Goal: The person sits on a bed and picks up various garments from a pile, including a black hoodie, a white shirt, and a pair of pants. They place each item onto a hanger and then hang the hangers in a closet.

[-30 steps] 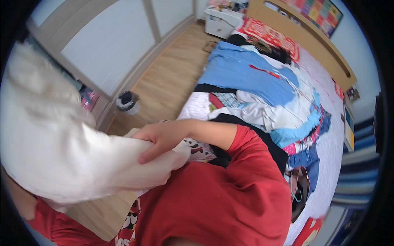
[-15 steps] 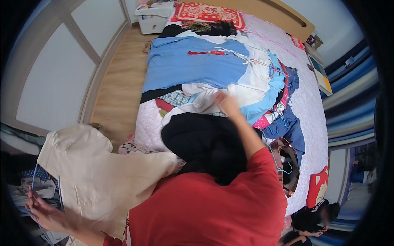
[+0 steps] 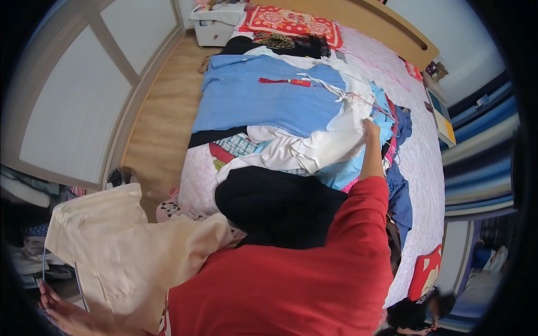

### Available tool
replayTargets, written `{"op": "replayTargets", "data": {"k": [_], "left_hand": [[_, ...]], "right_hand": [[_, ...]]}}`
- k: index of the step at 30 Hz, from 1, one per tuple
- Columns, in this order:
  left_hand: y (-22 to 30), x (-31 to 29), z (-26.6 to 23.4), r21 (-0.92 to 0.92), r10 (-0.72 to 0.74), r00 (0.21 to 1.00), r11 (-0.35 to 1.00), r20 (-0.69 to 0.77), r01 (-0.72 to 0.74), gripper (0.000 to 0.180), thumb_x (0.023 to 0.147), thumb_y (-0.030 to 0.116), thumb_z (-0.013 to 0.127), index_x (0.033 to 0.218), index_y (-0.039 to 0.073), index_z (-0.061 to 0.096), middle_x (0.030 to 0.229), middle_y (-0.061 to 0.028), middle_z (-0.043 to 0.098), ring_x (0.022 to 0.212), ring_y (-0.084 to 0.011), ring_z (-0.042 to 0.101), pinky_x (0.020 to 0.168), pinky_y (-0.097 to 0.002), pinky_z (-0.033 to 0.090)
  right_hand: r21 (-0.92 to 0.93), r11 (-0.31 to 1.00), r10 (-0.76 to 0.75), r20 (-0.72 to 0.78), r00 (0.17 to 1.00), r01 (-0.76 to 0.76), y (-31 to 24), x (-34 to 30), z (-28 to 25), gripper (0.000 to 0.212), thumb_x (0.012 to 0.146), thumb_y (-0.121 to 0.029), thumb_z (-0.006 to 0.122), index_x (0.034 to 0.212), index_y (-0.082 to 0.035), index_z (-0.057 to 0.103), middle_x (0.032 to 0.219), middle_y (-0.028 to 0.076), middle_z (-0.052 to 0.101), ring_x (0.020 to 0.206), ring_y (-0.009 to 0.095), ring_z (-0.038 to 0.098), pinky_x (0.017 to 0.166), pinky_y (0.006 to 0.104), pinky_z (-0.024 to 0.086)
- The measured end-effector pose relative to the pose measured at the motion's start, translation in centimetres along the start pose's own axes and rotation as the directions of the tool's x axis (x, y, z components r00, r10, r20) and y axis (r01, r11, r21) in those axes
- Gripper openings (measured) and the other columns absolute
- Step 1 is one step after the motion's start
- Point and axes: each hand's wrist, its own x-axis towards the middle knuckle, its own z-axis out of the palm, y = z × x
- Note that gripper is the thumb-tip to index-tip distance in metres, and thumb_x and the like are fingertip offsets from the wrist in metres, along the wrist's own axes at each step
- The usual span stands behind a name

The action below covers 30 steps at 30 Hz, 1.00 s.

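Observation:
At the lower left my left hand (image 3: pixel 56 311) has its fingers closed round a thin blue hanger (image 3: pixel 78 283). A cream garment (image 3: pixel 129 241) hangs beside that hand and drapes across toward my lap. On the bed, my right hand (image 3: pixel 370 131) is stretched out and pinches the edge of a white garment (image 3: pixel 342 147), near its collar end. Across that garment lies a blue top (image 3: pixel 263 95) with a red tassel (image 3: pixel 286 82). Folded black cloth (image 3: pixel 280 204) rests nearer to me, below the white sleeve.
The bed (image 3: pixel 426 185) has a pink-white cover, with a red patterned pillow (image 3: pixel 294 25) at its head. Light-blue and navy clothes (image 3: pixel 399 196) lie at right. White-panelled doors (image 3: pixel 67 112) stand left of the wooden floor (image 3: pixel 159 117). Another person (image 3: pixel 417 316) is at lower right.
My right hand has moved right and farther out, from the middle of the white garment to its right part. My left hand has dropped slightly with the hanger.

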Motion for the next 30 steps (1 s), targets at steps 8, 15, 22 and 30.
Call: {"op": "replayTargets", "data": {"k": [8,15,22,30], "left_hand": [[-1.7,-0.8,-0.4,-0.343,-0.130,0.991,0.932,-0.015,0.117,0.033,0.090,0.008,0.027,0.109,-0.010,0.046,0.119,-0.0183,0.045,0.112,-0.0259,0.042,0.100,-0.0337,0.028],[-0.5,-1.8,-0.1,-0.571,-0.216,0.966,0.815,-0.141,0.099,0.025,0.090,0.008,0.037,0.102,-0.010,0.049,0.109,-0.0202,0.049,0.108,-0.0298,0.046,0.099,-0.0385,0.032],[-4.1,-1.6,-3.1,-0.670,-0.222,0.967,0.737,-0.122,0.085,0.021,0.091,0.009,0.035,0.095,-0.010,0.046,0.101,-0.0162,0.048,0.104,-0.0276,0.045,0.099,-0.0398,0.030],[-1.5,0.5,-4.2,-0.992,-0.223,0.975,0.125,-0.009,0.020,0.011,0.091,0.007,0.034,0.094,-0.002,0.038,0.068,-0.0001,0.026,0.060,-0.0101,0.027,0.066,-0.0247,0.030]], "right_hand": [[0.574,0.777,-0.438,0.197,0.877,0.259,-5.9,-9.8,2.5,0.017,0.080,-0.009,0.053,0.094,-0.002,0.059,0.079,0.000,0.058,0.067,0.010,0.051,0.062,0.0227,0.040],[0.211,0.706,-0.708,0.225,0.669,0.676,-12.6,-11.5,1.2,0.021,0.083,-0.016,0.052,0.099,-0.003,0.058,0.083,0.000,0.058,0.073,0.007,0.050,0.065,0.0224,0.040],[0.510,0.687,-0.727,0.474,0.498,0.518,-26.6,-27.5,1.1,0.022,0.085,-0.019,0.050,0.102,-0.005,0.055,0.087,0.000,0.058,0.076,0.009,0.054,0.065,0.0229,0.044],[0.616,0.528,-0.771,0.636,0.028,0.584,-36.2,-46.2,4.5,0.023,0.084,-0.017,0.053,0.102,-0.004,0.056,0.089,0.000,0.058,0.077,0.008,0.054,0.067,0.0226,0.044]]}}
